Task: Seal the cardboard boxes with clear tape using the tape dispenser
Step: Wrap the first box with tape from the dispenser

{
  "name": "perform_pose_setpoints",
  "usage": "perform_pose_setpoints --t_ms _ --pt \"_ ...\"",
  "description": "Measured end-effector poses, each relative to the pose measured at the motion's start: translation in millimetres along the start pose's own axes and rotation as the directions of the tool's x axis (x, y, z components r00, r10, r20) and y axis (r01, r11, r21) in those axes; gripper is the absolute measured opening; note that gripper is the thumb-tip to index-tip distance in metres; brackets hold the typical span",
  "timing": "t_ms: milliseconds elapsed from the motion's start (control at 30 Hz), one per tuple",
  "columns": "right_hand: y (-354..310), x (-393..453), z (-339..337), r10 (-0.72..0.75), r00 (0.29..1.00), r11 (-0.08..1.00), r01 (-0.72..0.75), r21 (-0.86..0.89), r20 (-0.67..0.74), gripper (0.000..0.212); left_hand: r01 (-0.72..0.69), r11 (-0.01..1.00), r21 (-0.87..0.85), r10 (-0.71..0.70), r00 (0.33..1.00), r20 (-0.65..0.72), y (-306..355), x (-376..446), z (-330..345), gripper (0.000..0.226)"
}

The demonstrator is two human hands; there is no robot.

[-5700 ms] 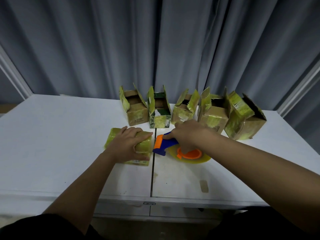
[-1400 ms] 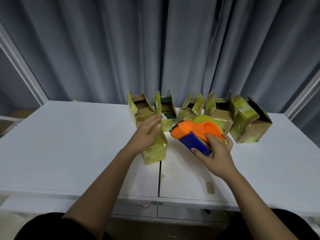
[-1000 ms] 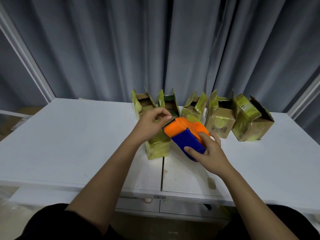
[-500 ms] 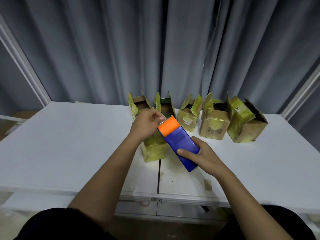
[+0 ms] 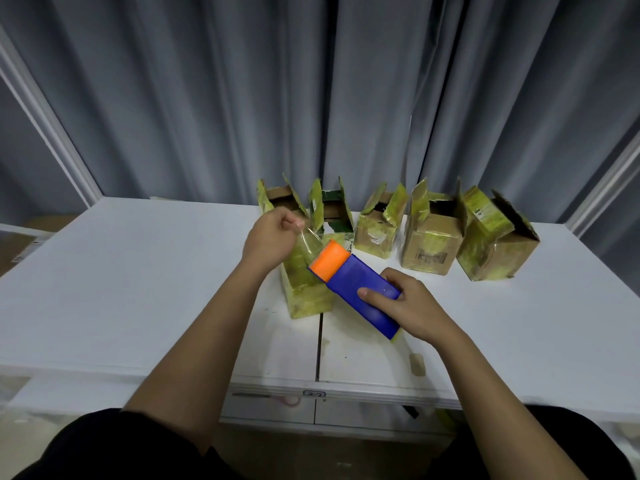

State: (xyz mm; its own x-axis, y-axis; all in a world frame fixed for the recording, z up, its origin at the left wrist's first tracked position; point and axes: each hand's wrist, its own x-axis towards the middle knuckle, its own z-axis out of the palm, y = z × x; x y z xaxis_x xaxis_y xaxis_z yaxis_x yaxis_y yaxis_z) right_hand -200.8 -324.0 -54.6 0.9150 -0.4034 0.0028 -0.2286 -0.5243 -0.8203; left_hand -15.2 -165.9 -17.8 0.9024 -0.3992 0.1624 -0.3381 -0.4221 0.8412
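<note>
A: Where's the tape dispenser [image 5: 356, 289]?
B: Ctr of frame, held above the tabletop [image 5: 138, 271]. Blue body, orange front end pointing up-left, a bit of yellowish tape roll peeking out at its lower-right end.

A: Who's got it?
B: Right hand [image 5: 405, 310], fingers wrapped round the blue part, thumb across the top face.

A: And the left hand [image 5: 273, 237]?
B: Closed in a pinch on the free end of the clear tape [image 5: 308, 242], just up-left of the orange end. The strip runs from the fingertips down to the dispenser, shiny w/ a yellow-green tint.

A: The box being worked on?
B: Closed box [image 5: 304, 289] sits right under and behind the dispenser, ctr-left, beside the seam in the tabletop. Cardboard wrapped in glossy yellow-green tape, top mostly hidden by hand and dispenser. Can't tell if the strip touches it.

A: Others?
B: Five open boxes [image 5: 429, 244] in a row behind, mid-frame, flaps standing up. Same brown cardboard w/ yellowish tape patches; the far-right one leans over. The leftmost is partly behind the left hand.

A: Anything else?
B: Small scrap of tape [image 5: 417, 364] stuck on the tabletop near the front edge, lower right of ctr. Grey curtain [image 5: 311, 98] fills the top half.
</note>
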Motion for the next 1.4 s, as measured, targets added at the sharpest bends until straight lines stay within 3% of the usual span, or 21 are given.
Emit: perform_pose_setpoints --t_ms 133,267,333,467,767,933,1400 --pt "-5 0 -14 -0.013 1.000 0.999 0.013 0.031 -0.011 0.048 0.061 0.985 -0.161 -0.062 0.998 0.003 -6 -5 -4 0.014" --pt "-7 2 -19 -0.019 0.999 0.999 0.017 -0.049 -0.038 0.038 0.062 0.993 -0.097 -0.078 0.982 -0.172 -7 -2 -14 0.020" --pt "-6 4 -23 -0.025 0.997 0.996 0.018 -0.088 -0.075 0.038 0.051 0.996 -0.074 -0.060 0.991 -0.123 -13 -5 -17 0.018" --pt "-8 6 -35 0.018 0.996 0.978 -0.035 -0.207 -0.082 0.042 0.143 0.967 -0.209 -0.147 0.989 -0.002 -30 -27 -13 0.016" --pt "-29 6 -42 -0.030 0.999 0.872 0.008 -0.489 -0.037 0.038 0.154 0.955 -0.252 -0.175 0.983 -0.063 -54 -69 5 0.014" --pt "-39 15 -37 -0.073 0.997 0.744 0.034 -0.667 -0.031 0.045 0.170 0.940 -0.297 -0.211 0.971 -0.111 -61 -82 15 0.013" --pt "-71 34 -29 -0.055 0.996 0.632 0.091 -0.770 0.072 0.055 0.332 0.802 -0.496 -0.416 0.907 -0.064 -86 -83 26 0.010"
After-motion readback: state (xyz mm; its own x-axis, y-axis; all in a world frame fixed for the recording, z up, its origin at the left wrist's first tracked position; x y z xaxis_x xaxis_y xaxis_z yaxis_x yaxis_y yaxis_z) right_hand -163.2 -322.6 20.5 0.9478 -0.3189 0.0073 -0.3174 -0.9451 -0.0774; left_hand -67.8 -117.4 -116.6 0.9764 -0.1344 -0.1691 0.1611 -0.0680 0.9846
